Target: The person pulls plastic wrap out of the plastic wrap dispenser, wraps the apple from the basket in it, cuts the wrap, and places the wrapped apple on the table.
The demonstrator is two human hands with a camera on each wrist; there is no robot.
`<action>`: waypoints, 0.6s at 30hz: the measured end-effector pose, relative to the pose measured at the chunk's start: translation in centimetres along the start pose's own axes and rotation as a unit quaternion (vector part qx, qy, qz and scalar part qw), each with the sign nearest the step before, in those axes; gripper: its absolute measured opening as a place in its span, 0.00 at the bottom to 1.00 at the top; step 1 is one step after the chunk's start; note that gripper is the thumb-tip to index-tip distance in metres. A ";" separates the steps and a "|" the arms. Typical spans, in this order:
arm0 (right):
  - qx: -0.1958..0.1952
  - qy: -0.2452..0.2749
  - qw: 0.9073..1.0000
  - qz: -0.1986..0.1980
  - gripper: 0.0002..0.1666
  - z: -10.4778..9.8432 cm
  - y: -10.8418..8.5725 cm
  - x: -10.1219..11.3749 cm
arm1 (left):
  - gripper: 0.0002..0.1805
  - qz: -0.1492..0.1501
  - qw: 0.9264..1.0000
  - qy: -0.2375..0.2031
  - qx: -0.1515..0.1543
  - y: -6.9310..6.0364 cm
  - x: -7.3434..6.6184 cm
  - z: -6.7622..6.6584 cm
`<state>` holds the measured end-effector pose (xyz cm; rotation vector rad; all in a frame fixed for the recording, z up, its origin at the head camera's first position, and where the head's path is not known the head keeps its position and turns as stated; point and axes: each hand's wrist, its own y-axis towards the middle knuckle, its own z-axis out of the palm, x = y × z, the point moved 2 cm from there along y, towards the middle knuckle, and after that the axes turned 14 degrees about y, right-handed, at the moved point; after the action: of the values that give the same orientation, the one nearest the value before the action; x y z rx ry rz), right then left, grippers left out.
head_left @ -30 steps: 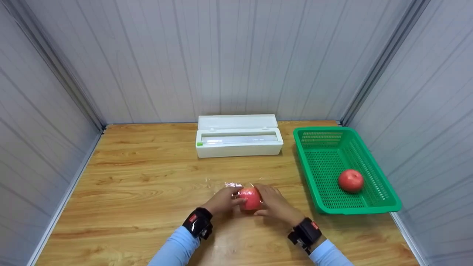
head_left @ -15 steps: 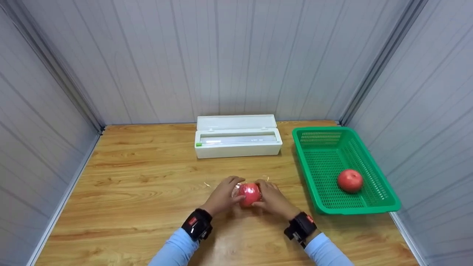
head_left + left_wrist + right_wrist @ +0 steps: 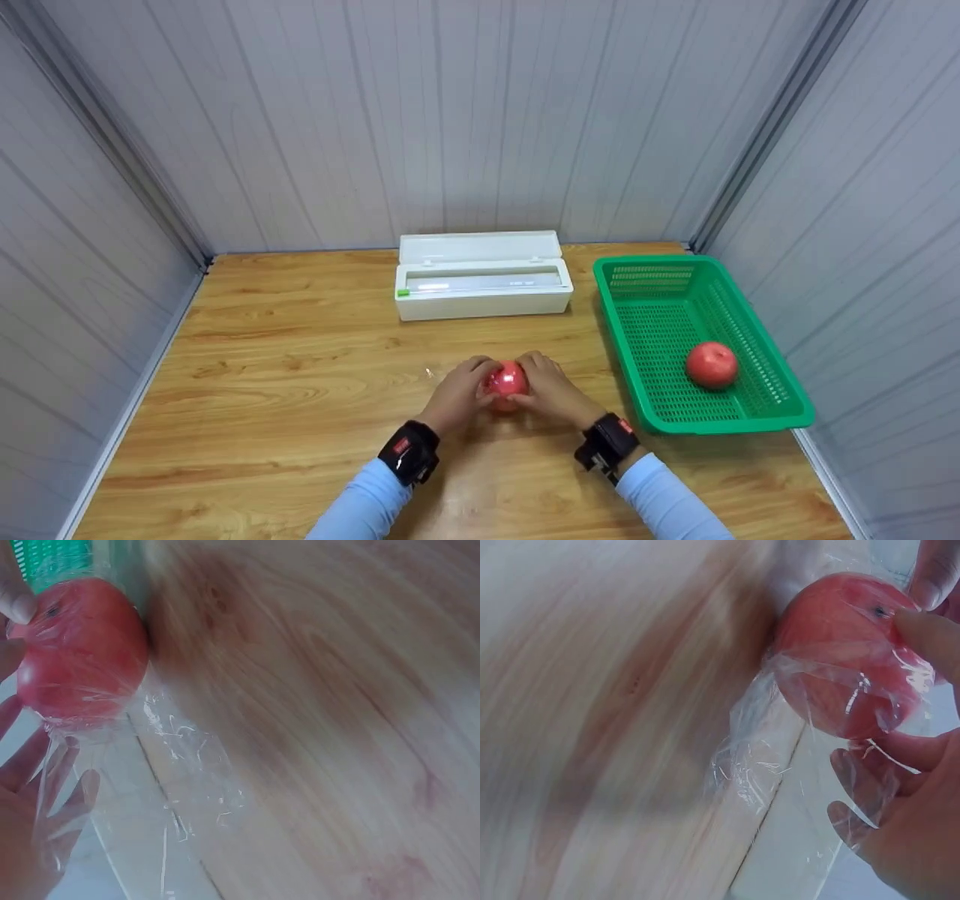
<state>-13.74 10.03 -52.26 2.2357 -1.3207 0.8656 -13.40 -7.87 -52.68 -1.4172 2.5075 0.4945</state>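
In the head view a round red fruit stands between both hands near the middle of the table. Clear film clings around it and trails off in wrinkled folds in the left wrist view. My left hand grips the fruit's left side, thumb at the near side, with film lying over some fingers. From the right, my right hand holds the fruit, its thumb near the dark spot; other fingers spread below it under loose film.
A white box with its lid raised stands at the back, a roll visible inside and a small green piece at its left end. At the right, a green basket holds another red fruit. Walls enclose the table.
The fruit and both hands have shifted slightly away from the body. The fingers have closed more tightly round the fruit, and less loose film shows on the table beside it.
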 end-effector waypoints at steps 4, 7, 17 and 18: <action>0.003 0.012 1.000 0.026 0.42 0.1 0.4 -0.3 | 0.24 -0.019 1.000 -0.006 0.009 0.6 0.3 0.1; 0.006 0.016 0.999 0.035 0.49 0.1 0.5 -0.5 | 0.26 -0.038 0.999 -0.012 0.019 1.0 0.4 0.2; -0.006 -0.027 1.000 -0.001 0.54 0.3 0.7 -1.2 | 0.24 -0.108 0.991 -0.063 0.041 2.3 0.0 0.3; -0.006 -0.030 1.000 -0.008 0.54 0.3 0.7 -1.3 | 0.24 -0.113 0.991 -0.064 0.043 2.4 0.1 0.4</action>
<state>-14.75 10.29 -53.35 2.2756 -1.3304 0.7889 -15.48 -6.64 -52.60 -1.5587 2.2083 0.4146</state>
